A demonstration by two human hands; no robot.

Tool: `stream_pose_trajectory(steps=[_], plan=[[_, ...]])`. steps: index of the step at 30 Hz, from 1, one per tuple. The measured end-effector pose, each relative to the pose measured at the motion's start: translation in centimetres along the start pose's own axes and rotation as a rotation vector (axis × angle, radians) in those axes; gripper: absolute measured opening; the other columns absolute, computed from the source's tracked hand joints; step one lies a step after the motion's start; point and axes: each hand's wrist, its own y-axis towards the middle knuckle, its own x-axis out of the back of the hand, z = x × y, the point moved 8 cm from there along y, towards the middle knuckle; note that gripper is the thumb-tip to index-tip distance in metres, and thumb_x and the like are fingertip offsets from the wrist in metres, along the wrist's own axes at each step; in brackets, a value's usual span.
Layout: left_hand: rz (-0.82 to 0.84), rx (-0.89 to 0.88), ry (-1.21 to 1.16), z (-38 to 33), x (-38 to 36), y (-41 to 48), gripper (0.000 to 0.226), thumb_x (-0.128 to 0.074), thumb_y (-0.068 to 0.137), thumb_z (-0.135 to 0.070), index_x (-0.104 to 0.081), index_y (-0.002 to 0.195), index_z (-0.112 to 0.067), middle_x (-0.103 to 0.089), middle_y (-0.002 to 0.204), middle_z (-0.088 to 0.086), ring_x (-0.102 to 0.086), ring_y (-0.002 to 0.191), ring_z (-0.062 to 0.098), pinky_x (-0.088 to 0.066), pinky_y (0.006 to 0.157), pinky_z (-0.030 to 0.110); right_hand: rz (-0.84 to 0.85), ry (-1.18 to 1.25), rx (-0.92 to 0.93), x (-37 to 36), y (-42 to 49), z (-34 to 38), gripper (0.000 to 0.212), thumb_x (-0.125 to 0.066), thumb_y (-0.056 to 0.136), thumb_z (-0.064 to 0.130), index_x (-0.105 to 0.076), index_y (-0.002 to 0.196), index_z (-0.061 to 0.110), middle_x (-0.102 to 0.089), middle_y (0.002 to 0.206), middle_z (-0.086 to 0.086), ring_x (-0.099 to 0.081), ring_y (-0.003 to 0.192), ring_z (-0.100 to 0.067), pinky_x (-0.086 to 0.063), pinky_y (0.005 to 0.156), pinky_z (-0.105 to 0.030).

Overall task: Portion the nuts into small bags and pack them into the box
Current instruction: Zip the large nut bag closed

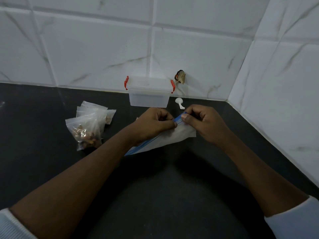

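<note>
Nuts (84, 133) are kept in small bags (94, 116) lying left on the bench (164, 178). A blue-sealed bag (172, 137) is pinched at its seal by the left hand (153, 123) and right hand (205, 123), fingers curled, before the box (149, 94).

Middle of the blue-zip bag (172, 137) behind the left hand (151, 124); wall object (180, 77) too blurry for identification.

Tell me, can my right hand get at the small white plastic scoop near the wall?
Probably yes: the white plastic scoop lies just beyond the right hand, nothing between them. But that hand pinches the blue-zipped clear plastic bag and must release it first.
</note>
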Motion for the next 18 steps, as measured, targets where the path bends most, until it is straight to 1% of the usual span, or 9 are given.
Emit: stream_pose_trajectory(steps=[4,7,11,13,15,18], plan=[[0.029,0.011,-0.006,-0.2,-0.5,0.1,0.020,-0.063,0.099,-0.021,-0.073,0.095,-0.004,-0.070,0.096,0.012,-0.063,0.086,0.016,-0.051,0.080,0.031,0.013,0.003,0.010,-0.1,0.0,0.1,0.013,-0.068,0.099,0.017,-0.071,0.087,0.015,-0.070,0.082,-0.003,-0.065,0.078,-0.028,-0.054,0.075,-0.049],[0.015,-0.021,0.007,-0.4,-0.5,0.1,0.017,-0.065,0.099,-0.019,-0.072,0.095,-0.005,-0.071,0.092,0.005,-0.064,0.083,0.011,-0.052,0.078,0.026,0.031,0.002,0.014,-0.4,-0.2,0.1,0.013,-0.068,0.099,0.019,-0.072,0.086,0.017,-0.071,0.082,-0.001,-0.065,0.078,-0.028,-0.054,0.074,-0.051],[0.004,-0.024,0.043,-0.2,-0.3,0.2,0.018,-0.067,0.097,-0.019,-0.073,0.093,-0.002,-0.072,0.087,0.004,-0.065,0.079,0.010,-0.051,0.076,0.023,0.036,0.005,0.024,-0.7,-0.3,0.1,0.015,-0.068,0.098,0.024,-0.072,0.084,0.021,-0.070,0.079,-0.003,-0.064,0.076,-0.030,-0.053,0.071,-0.050],[0.005,-0.023,0.054,-0.2,-0.1,0.2,0.017,-0.068,0.097,-0.020,-0.074,0.090,-0.006,-0.072,0.083,-0.001,-0.066,0.077,0.006,-0.051,0.072,0.018,0.034,-0.012,0.018,-0.6,-0.2,-0.1,0.017,-0.068,0.099,0.024,-0.070,0.082,0.022,-0.069,0.078,-0.002,-0.063,0.074,-0.028,-0.051,0.069,-0.046],[0.025,-0.011,0.058,-0.2,-0.1,0.2,0.015,-0.069,0.096,-0.022,-0.075,0.092,-0.009,-0.074,0.086,-0.002,-0.068,0.080,0.006,-0.054,0.074,0.017,0.040,-0.044,0.009,-0.5,-0.1,-0.2,0.017,-0.067,0.100,0.022,-0.069,0.083,0.021,-0.068,0.078,-0.001,-0.062,0.073,-0.024,-0.050,0.068,-0.039],[0.050,0.045,0.053,0.3,0.4,0.4,0.017,-0.072,0.094,-0.021,-0.076,0.100,-0.005,-0.077,0.096,-0.001,-0.071,0.092,0.011,-0.057,0.087,0.027,0.011,-0.064,-0.020,0.4,-0.1,-0.5,0.016,-0.066,0.100,0.020,-0.070,0.085,0.017,-0.069,0.081,-0.001,-0.061,0.072,-0.012,-0.046,0.066,-0.025]])
